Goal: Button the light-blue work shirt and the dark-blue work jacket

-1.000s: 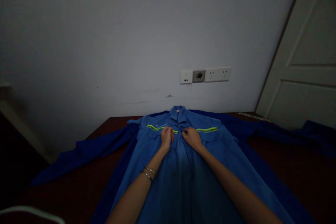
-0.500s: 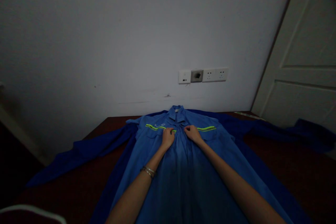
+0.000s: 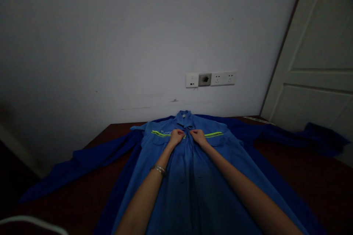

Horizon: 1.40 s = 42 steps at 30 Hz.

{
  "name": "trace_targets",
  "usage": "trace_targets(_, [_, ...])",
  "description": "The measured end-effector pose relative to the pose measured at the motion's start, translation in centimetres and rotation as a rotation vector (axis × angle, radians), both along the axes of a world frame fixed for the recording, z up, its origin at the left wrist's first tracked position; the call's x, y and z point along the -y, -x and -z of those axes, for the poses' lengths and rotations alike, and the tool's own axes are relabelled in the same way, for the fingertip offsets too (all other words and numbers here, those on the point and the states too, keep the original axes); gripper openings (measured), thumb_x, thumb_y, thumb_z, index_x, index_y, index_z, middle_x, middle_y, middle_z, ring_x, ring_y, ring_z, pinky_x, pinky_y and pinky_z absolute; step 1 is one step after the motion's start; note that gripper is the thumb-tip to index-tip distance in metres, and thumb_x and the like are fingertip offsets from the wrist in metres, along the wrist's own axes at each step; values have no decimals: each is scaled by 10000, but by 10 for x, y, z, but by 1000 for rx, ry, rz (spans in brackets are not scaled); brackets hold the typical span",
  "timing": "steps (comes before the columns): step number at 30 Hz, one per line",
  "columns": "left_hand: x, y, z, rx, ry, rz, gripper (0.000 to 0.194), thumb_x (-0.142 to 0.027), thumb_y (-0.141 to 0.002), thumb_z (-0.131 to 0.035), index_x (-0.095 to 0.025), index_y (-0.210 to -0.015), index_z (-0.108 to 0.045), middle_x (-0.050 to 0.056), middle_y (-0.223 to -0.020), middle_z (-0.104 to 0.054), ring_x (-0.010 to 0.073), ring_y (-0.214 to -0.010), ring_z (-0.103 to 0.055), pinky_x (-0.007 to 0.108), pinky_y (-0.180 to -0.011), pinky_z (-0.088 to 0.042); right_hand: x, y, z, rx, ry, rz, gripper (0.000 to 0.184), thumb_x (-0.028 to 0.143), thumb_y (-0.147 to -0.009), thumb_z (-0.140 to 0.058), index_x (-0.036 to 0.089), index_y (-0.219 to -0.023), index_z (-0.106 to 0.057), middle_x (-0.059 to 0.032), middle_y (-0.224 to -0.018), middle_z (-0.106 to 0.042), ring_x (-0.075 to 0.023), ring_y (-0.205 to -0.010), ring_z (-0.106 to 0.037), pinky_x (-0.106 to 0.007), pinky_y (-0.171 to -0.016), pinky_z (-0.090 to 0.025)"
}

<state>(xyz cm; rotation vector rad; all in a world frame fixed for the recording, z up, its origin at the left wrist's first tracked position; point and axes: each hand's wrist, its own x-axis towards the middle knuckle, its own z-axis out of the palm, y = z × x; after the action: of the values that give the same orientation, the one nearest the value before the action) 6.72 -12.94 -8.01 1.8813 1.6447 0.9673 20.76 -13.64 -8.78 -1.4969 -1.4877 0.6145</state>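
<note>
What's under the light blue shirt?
Dark blue cloth shows past both sides of the shirt, and dark blue sleeves stretch out left and right over the table. What lies beneath the shirt's middle is covered.

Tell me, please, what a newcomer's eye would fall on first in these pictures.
Probably the light blue shirt, spread in the centre, with yellow-green stripes across its chest. Next might come the left hand and right hand, close together at its front, just below the collar. Then the darker blue sleeves, stretching out to both sides, and the sockets on the wall behind.
</note>
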Motion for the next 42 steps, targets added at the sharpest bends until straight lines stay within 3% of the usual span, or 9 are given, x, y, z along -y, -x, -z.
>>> trace_targets(7, [9, -10, 4, 52, -74, -4, 188, -116, -730, -564, -82, -884, -666, 80, -821, -673, 128, -722, -596, 235, -683, -454, 0, -7, 5, -116, -30, -57, 308, 291, -670, -469, 110, -725, -712, -37, -671, -679, -196, -649, -611, -254, -590, -455])
trace_targets(16, [16, -12, 10, -23, -139, -23, 187, -112, -708, -597, -97, -878, -674, 103, -881, -655, 182, -839, -576, 291, -769, -421, 2, -10, 9, -163, -72, -120, 296, 299, -665, -484, 118, -723, -710, -45, -719, -687, -210, -717, -617, -283, -664, -463])
trace_targets(21, [18, -12, 13, -136, -179, -110, 138, -204, -689, -650, -112, -787, -683, 92, -836, -648, 182, -820, -573, 286, -763, -410, 4, -10, 9, -162, -95, -141, 306, 320, -668, -484, 124, -730, -710, -50, -733, -690, -217, -740, -617, -296, -685, -464])
trace_targets(31, [19, -12, 14, -42, -202, -114, 97, -140, -686, -635, -112, -773, -667, 70, -810, -648, 150, -778, -573, 251, -728, -412, 7, -9, 10, -156, -128, -134, 315, 326, -682, -472, 128, -761, -705, -58, -791, -696, -222, -777, -624, -314, -739, -462])
trace_targets(37, [24, -12, 9, -11, -260, -71, 73, -115, -700, -606, -122, -756, -653, 48, -792, -626, 134, -758, -558, 247, -719, -414, 7, -8, 10, -158, -141, -136, 321, 317, -685, -471, 113, -784, -700, -72, -787, -694, -226, -766, -627, -319, -737, -464])
trace_targets(42, [38, -14, 0, -116, -431, -39, 99, -124, -749, -550, -150, -804, -627, 53, -884, -603, 170, -890, -522, 306, -809, -389, 8, -8, 9, -163, -156, -159, 310, 315, -690, -474, 126, -782, -702, -62, -799, -693, -222, -780, -624, -318, -748, -462])
